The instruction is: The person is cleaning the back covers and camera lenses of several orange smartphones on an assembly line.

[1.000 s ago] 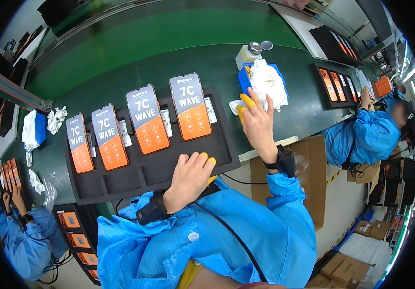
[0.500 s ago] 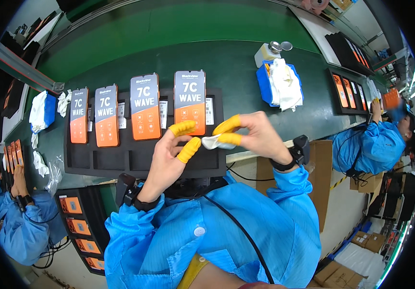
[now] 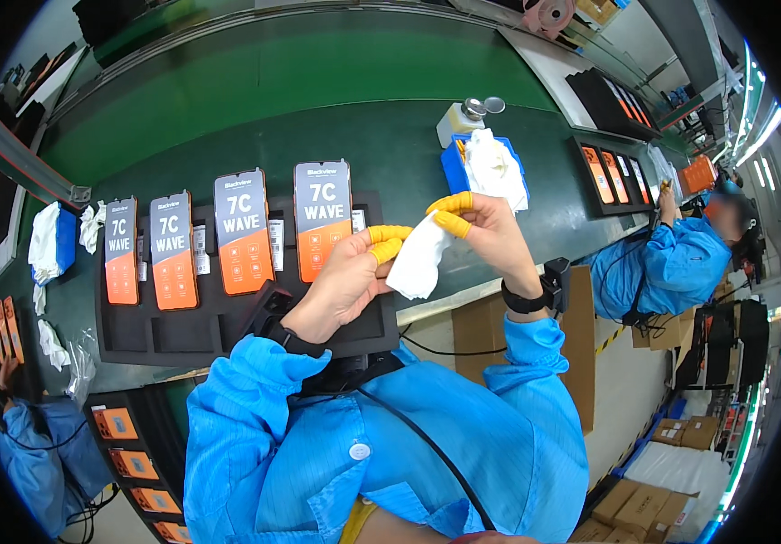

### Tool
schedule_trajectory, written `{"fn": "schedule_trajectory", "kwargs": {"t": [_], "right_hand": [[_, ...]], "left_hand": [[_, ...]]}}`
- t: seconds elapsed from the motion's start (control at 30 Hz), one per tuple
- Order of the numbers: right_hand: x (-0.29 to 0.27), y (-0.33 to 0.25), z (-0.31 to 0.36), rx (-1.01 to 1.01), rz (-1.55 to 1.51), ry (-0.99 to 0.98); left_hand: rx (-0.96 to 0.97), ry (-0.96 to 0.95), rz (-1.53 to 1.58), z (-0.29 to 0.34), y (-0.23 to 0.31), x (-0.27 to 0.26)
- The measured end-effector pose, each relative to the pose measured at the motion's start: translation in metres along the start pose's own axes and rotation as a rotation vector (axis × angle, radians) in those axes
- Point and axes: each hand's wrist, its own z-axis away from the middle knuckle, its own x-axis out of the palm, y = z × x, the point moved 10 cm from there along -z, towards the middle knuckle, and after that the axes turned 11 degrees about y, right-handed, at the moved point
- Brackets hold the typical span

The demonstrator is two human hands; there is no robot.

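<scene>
A white cloth (image 3: 419, 261) is stretched between my two hands above the front edge of the bench. My right hand (image 3: 490, 231) pinches its upper corner between yellow-covered fingertips. At the cloth's left edge, the yellow-covered fingers of my left hand (image 3: 352, 276) are closed on it. Beyond my left hand, a black foam tray (image 3: 182, 340) holds several phones with grey-and-orange fronts, among them a phone (image 3: 322, 222) at the right end, a phone (image 3: 243, 234) beside it and a phone (image 3: 174, 249) further left. White labels show beside the phones.
A blue bin (image 3: 457, 172) of white cloths and a dispenser bottle (image 3: 457, 121) stand at the back right. Another blue bin (image 3: 67, 240) is at left. Co-workers in blue sit on both sides. A cardboard box (image 3: 576, 349) and stacked trays (image 3: 150, 453) flank me below the bench.
The white cloth, bunched and small before, now hangs spread out between my hands. My left hand has moved in against it, and my right hand has lifted its corner. The whole view has shifted.
</scene>
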Motion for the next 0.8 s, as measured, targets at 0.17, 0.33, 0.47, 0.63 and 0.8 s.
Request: {"fn": "schedule_trajectory", "kwargs": {"t": [0.17,0.33,0.47,0.63,0.8], "right_hand": [[0.012,0.016,0.002,0.104,-0.12,-0.08],[0.025,0.031,0.008,0.273,-0.312,-0.115],[0.028,0.032,0.012,0.332,-0.517,-0.124],[0.032,0.025,0.015,0.283,-0.563,-0.107],[0.032,0.031,0.01,0.241,-0.548,-0.052]], "left_hand": [[-0.084,-0.048,0.096,0.003,-0.007,0.0],[-0.061,0.016,-0.004,0.005,-0.007,-0.005],[-0.029,0.048,0.128,0.004,-0.002,-0.014],[0.081,0.06,0.165,0.007,0.004,-0.017],[0.545,0.241,-0.203,0.021,0.027,-0.026]]}}
